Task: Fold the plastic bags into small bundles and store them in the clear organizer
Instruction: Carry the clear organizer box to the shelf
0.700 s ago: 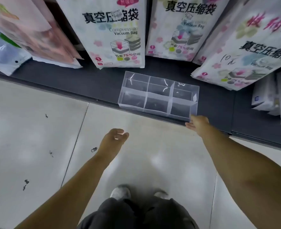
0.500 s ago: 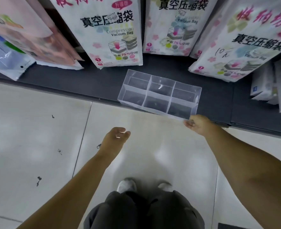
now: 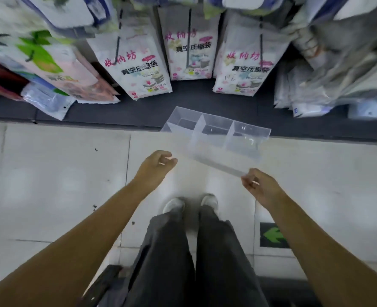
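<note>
Evidently fetching, the right hand [image 3: 260, 187] pinches the clear organizer [image 3: 216, 138] by its near corner, the left hand [image 3: 154, 167] loosely curled, empty; next, probably a level set-down.

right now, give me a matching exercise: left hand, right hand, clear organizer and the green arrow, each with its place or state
1 left hand
2 right hand
3 clear organizer
4 green arrow

a pinches the organizer's near corner
b printed on a dark patch on the floor
c holds nothing, fingers loosely curled
d tilted, compartments empty

Pairs: 1-c, 2-a, 3-d, 4-b
</note>
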